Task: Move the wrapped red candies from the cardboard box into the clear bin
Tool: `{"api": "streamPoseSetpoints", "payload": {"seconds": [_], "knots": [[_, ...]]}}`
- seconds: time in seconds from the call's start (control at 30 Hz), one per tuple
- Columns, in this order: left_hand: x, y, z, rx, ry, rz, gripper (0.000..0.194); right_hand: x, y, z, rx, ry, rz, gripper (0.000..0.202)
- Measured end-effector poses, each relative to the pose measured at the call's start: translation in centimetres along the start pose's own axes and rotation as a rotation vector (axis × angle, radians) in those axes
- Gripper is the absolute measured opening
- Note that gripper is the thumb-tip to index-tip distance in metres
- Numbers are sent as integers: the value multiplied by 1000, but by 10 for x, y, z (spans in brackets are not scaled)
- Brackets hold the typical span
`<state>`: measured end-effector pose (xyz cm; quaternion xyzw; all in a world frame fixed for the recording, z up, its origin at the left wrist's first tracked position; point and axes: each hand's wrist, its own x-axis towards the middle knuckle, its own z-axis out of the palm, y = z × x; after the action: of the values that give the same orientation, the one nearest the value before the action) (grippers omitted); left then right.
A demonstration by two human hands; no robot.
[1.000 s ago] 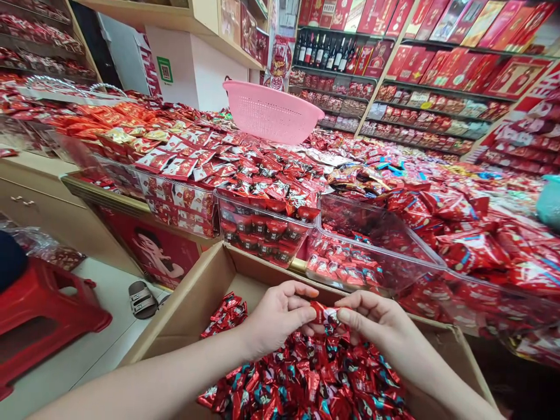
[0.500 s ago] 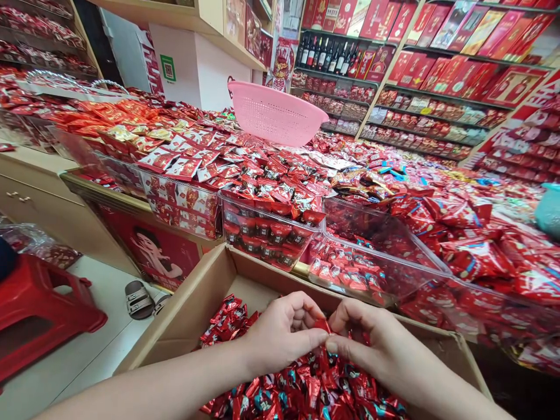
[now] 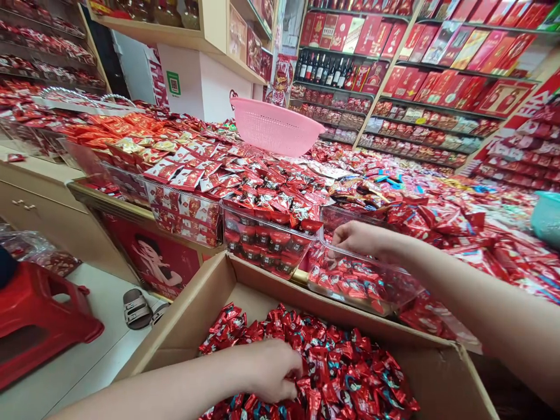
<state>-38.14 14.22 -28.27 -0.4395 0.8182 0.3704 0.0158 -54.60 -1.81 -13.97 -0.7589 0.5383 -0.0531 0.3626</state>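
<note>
My left hand (image 3: 276,368) reaches down into an open cardboard box (image 3: 175,315), its fingers curled among red-wrapped candies (image 3: 341,364). Its thumb and forefinger are bent toward each other, and I cannot make out what lies between them. My right hand (image 3: 356,240) is over a clear plastic bin (image 3: 387,271) beyond the box. Its fingers point down inside, bent together behind the bin's clear wall, and anything they hold is hidden. Red-wrapped candies (image 3: 345,280) lie in the lower part of that bin.
A clear bin of dark-red packets (image 3: 271,242) stands left of my right hand. A pink basket (image 3: 277,127) rests on the candy display behind. On the floor at left are a red stool (image 3: 48,315) and a sandal (image 3: 136,309). Stocked shelves (image 3: 420,122) line the back.
My hands were together over the box with a red wrapped candy at their fingertips. They have parted: the left went down into the candies, the right moved forward into the clear bin.
</note>
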Motion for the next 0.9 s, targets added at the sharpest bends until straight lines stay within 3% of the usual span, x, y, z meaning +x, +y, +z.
{"api": "streamPoseSetpoints", "payload": {"seconds": [0.17,0.27,0.3,0.37,0.43,0.57,0.67,0.77,0.9], "knots": [[5,-9,17,384,-294,-45,31,16,7,18,227,-398,39,29],[12,-15,34,437,-297,32,9,14,11,20,246,-525,54,25],[14,-18,40,409,-251,55,9,13,12,20,248,-541,55,23],[18,-26,52,316,-155,101,43,12,12,20,235,-542,57,17],[21,-34,62,233,-124,109,63,10,10,19,196,-498,58,14],[24,-41,70,128,-145,110,64,9,6,20,151,-451,54,18],[22,-34,62,100,-159,118,49,7,7,20,204,-483,19,15],[15,-21,40,67,-201,135,37,5,8,21,253,-503,-29,9],[7,-4,4,-326,-109,82,20,3,7,20,282,-496,-8,6]]}}
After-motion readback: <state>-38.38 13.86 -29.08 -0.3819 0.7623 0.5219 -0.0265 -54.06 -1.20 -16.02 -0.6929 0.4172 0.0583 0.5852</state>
